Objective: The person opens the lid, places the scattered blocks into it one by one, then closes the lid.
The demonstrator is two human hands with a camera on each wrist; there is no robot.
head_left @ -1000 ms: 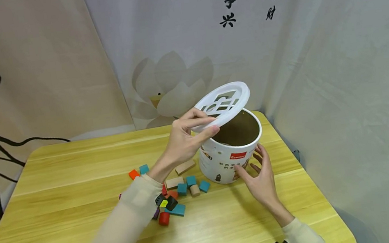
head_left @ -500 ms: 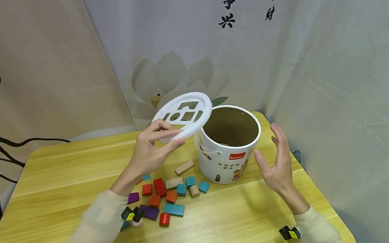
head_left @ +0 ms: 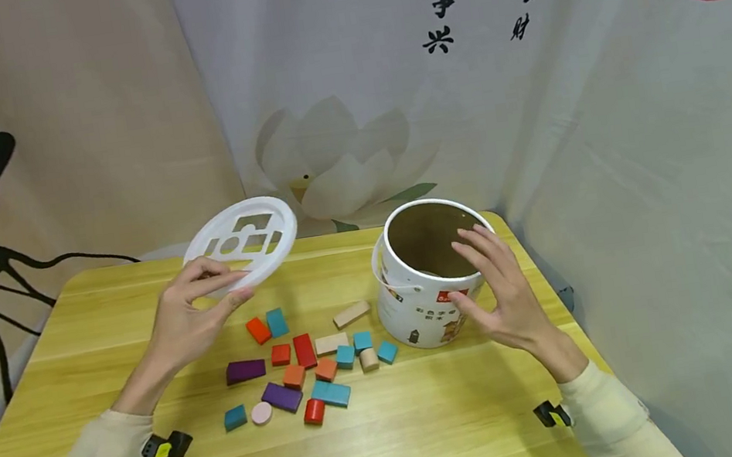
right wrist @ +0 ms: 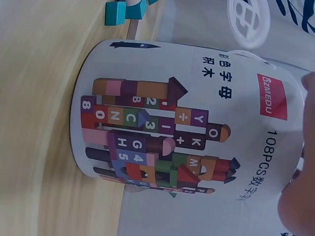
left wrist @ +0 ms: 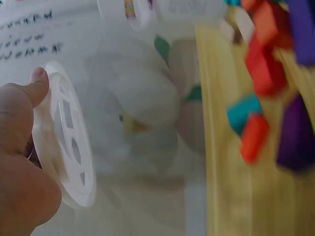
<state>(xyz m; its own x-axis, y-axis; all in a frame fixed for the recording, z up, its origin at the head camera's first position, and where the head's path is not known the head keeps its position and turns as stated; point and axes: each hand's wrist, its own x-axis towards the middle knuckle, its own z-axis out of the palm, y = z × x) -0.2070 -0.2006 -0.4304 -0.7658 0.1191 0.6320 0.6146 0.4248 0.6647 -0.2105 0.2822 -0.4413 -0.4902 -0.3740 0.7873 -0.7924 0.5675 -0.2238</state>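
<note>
My left hand (head_left: 192, 315) pinches the near edge of a white round lid (head_left: 271, 230) with shaped cutouts, held tilted above the table's back left. The left wrist view shows thumb and fingers on the rim of that lid (left wrist: 74, 142). A white printed bucket (head_left: 413, 315), its top uncovered, stands upright at the right. In front of its rim my right hand (head_left: 510, 302) is spread with relaxed fingers, overlapping the bucket in the head view. The right wrist view shows the printed side of the bucket (right wrist: 197, 123), with block pictures, and part of the hand at the right edge.
Wooden blocks lie loose mid-table, among them a purple block (head_left: 282, 397), a red cylinder (head_left: 314, 411), a blue block (head_left: 331, 393) and a pale round block (head_left: 261, 412). The wooden table (head_left: 424, 439) ends at a fabric backdrop (head_left: 327, 54) behind.
The lid has travelled left in my left hand, away from above the bucket, uncovering its top. My right hand came off the bucket's side, moved right, then back in front of its rim.
</note>
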